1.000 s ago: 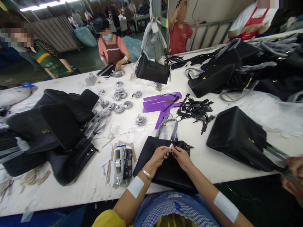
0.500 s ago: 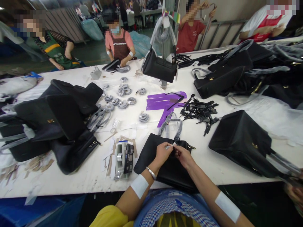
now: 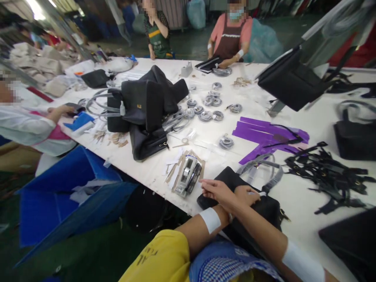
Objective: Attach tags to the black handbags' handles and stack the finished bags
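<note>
The fingers of the right hand, leftmost in view, are released and loosely bent, with nothing visible between them; those of the left hand rest bent at a small white piece by the handle base (whether they grip it or only press on it cannot be told).

Work across the table from the left. The stacked black bags lie well apart from both hands and need no handling. Next comes what appears to be a tape dispenser, lying on pieces of card with a dark case beside it. The right fingertips are just beside this case; contact is unclear. To take hold cleanly, approach from above with the fingertips only (a broad sweep may shift the card).

The forearms cross, right over left. Lift the right one slightly, so that it does not drag the left wrist.

The black bag lies on the table in front of the person, under both hands. Steady it with the left hand, using light, even pressure; hard pressure may crease the body.

To the right, the wrapped handles stand up from the bag's far edge. Hold them clear of the white piece. Leave the gold clasp, at the near right corner, hanging free.
</note>
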`<state>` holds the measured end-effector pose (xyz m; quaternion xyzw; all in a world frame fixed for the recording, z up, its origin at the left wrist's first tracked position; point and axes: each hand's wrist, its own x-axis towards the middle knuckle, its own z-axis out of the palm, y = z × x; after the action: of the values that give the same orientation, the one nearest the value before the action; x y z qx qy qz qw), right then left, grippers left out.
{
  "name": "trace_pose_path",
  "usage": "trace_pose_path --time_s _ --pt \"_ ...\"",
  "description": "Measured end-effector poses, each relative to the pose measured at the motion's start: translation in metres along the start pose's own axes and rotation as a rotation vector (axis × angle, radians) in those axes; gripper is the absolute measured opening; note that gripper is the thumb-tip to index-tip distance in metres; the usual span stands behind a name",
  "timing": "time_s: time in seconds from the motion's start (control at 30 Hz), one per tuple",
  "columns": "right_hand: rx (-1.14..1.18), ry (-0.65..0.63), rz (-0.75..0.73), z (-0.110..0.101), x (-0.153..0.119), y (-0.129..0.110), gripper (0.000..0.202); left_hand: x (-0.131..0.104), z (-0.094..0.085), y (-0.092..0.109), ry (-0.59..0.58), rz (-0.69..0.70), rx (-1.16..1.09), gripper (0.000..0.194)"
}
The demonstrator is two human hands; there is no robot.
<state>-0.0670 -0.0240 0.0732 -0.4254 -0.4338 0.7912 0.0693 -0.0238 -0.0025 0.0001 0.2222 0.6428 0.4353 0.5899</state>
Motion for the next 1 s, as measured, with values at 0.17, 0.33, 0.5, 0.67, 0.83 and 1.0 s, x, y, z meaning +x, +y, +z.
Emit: trace_pose_path --time_s 0.17,0.33,0.5,0.67,0.83,1.0 --pt "0.072 -0.169 0.338 0.059 0.039 0.021 0.009 0.002 -0.006 0.007 -0.106 0.005 0.033 0.023" --pt "0.151 -0.086 0.508 0.078 0.065 0.039 0.02 0.009 -0.009 0.004 -0.111 -0.028 -0.011 0.027" --pt "0.191 -0.015 0.486 0.088 0.067 0.05 0.015 0.009 -0.004 -0.001 -0.127 -0.013 -0.038 0.029" --pt "0.294 0.032 0.492 0.098 0.037 0.052 0.006 0.006 0.001 -0.003 -0.143 0.101 -0.014 0.023" --pt "0.264 -0.022 0.646 0.11 0.023 0.056 0.007 0.01 0.005 -0.003 -0.107 0.142 -0.021 0.018" --pt "0.143 -0.033 0.768 0.114 0.039 0.067 0.023 0.008 0.005 0.0 -0.076 0.157 -0.069 0.018"
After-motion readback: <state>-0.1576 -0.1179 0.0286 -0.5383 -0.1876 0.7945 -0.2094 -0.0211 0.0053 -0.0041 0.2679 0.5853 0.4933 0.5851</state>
